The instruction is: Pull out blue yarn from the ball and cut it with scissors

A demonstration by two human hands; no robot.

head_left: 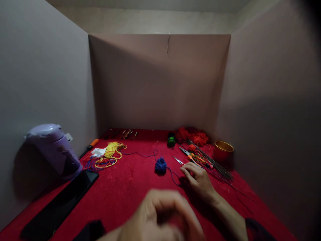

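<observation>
My left hand point(160, 214) is close to the camera at the bottom middle, blurred. Its fingers are curled inward, and I cannot make out what they hold, if anything. My right hand point(199, 180) is low over the red cloth, its fingers closed at the handle end of small scissors point(178, 160). The blades point away to the upper left; the handles are hidden by the hand. A ball of dark blue yarn point(160, 165) lies left of this hand. One blue strand runs from it toward my right wrist, another off to the left.
Pliers point(185, 151), a bundle of thin wires point(215, 164), green yarn point(171, 140), red yarn point(197, 136) and a gold-rimmed bowl point(224, 147) are at right. Yellow yarn point(114, 150), a purple container point(56, 150) and a black phone point(61, 204) lie left. Walls enclose three sides.
</observation>
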